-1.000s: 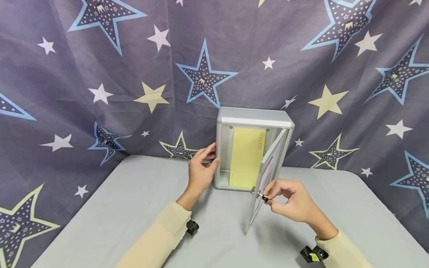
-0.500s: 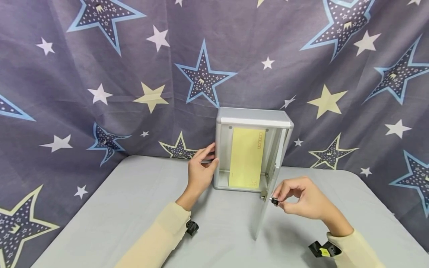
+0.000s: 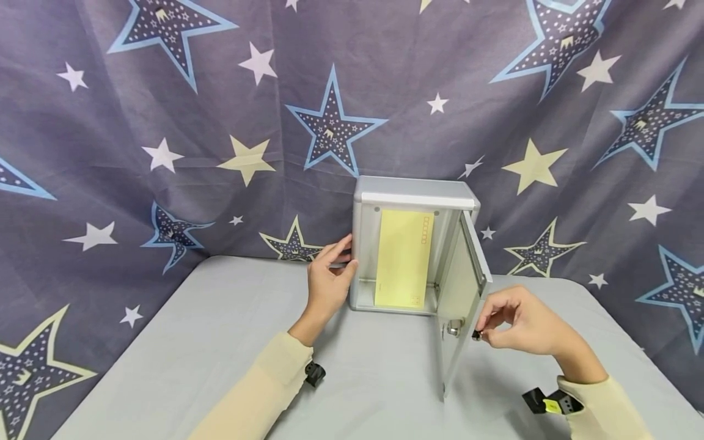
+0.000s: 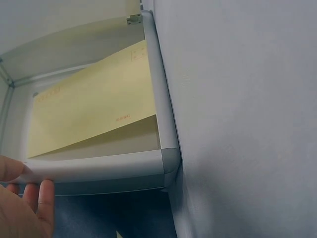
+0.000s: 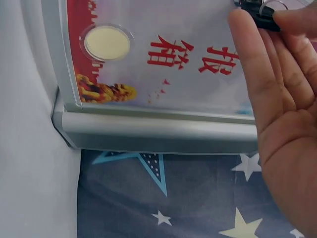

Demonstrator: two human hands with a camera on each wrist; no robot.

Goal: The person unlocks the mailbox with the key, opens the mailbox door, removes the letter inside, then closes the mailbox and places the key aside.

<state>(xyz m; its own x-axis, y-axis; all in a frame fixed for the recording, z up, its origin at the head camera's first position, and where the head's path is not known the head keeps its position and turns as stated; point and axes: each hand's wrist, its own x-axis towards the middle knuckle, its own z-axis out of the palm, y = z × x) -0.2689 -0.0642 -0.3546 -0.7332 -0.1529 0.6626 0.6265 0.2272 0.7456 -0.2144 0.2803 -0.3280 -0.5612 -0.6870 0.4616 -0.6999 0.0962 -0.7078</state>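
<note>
A silver metal mailbox (image 3: 416, 187) stands upright on the table, its hinged door (image 3: 459, 287) swung outward at the right. Inside leans a yellow envelope (image 3: 403, 260). My left hand (image 3: 328, 281) rests against the box's left side, fingers along the outer wall and thumb at the front rim (image 4: 99, 167). My right hand (image 3: 522, 321) pinches a black-headed key (image 3: 476, 335) at the front of the door, between thumb and index finger, with a metal ring on it in the right wrist view. The lock's inner end (image 3: 454, 327) shows on the door's back. Red characters (image 5: 171, 52) mark its front.
A grey cloth covers the table (image 3: 247, 318). Close behind the mailbox hangs a purple-grey curtain (image 3: 209, 122) with star prints. A round window (image 5: 107, 43) sits in the door's front panel. Black camera mounts (image 3: 552, 402) are on both wrists.
My right hand has moved right, pulling the door wider by the key, so its inner face now shows. My left hand keeps its place on the box's side.
</note>
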